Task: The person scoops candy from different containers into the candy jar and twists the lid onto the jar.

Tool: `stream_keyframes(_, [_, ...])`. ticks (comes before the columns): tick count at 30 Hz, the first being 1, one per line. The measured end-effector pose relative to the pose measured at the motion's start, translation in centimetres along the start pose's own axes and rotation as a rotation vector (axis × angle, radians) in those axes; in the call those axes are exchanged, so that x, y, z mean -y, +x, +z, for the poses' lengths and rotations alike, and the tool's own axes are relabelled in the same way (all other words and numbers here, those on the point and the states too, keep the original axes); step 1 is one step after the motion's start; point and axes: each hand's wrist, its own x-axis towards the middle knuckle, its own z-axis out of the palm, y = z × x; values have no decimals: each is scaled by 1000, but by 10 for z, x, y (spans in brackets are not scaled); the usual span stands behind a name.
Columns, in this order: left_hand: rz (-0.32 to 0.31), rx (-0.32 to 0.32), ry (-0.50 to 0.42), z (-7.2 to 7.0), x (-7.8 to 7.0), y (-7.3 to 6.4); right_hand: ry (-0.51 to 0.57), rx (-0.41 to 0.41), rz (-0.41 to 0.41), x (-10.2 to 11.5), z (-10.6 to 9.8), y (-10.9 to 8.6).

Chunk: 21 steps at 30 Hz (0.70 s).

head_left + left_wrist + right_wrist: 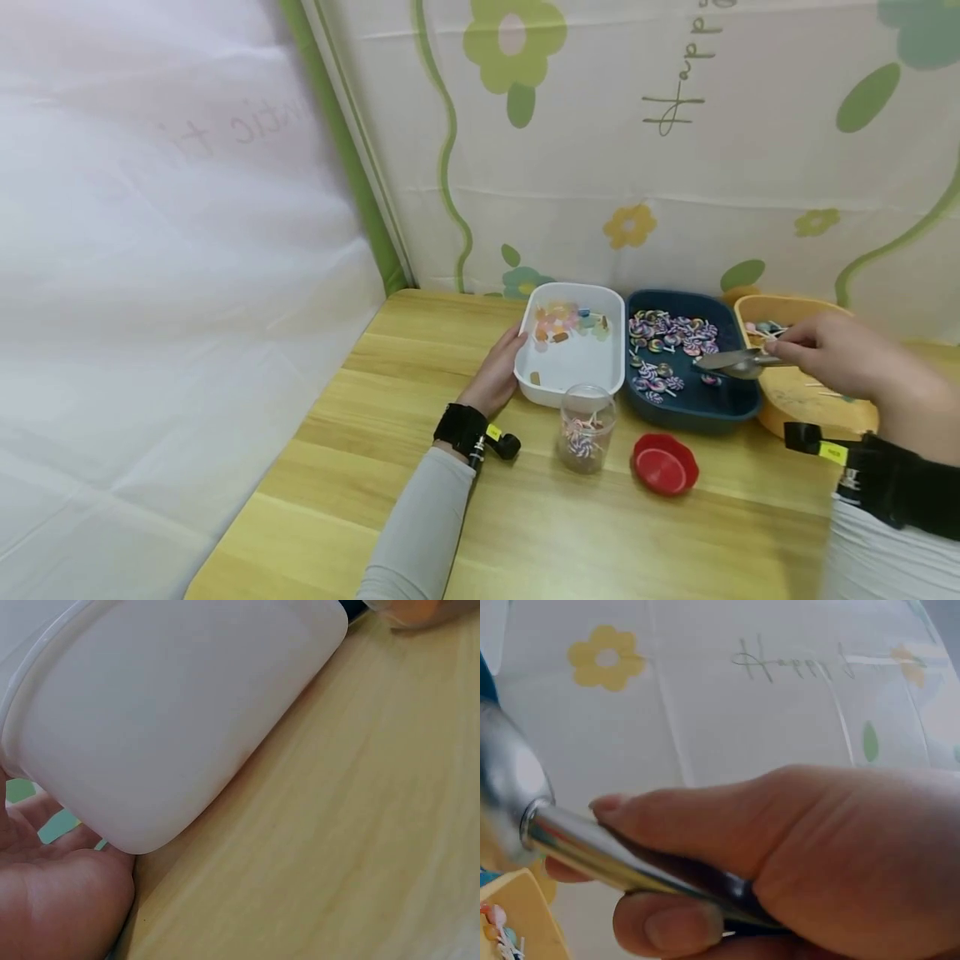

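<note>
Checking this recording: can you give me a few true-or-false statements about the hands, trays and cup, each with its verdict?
1. The right hand holds a metal scoop. True.
2. The navy tray stands between the white tray and the yellow tray. True.
3. The left hand touches the yellow tray. False: it holds the side of the white tray.
4. A clear cup with small lollipop pieces inside stands near a red dish. True.
5. The red dish sits on top of the cup. False: it lies on the table, apart from the cup.
6. The scoop is inside the cup. False: its blade is over the navy tray.
</note>
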Motion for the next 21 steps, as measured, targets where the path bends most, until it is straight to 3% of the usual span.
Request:
stream_keyframes(11, [-13,-27,3,0,1,0,-105,70,-21,5,6,14])
stream_keyframes(21, [0,-6,4,1,0,1,-82,103,-18,2,10,19])
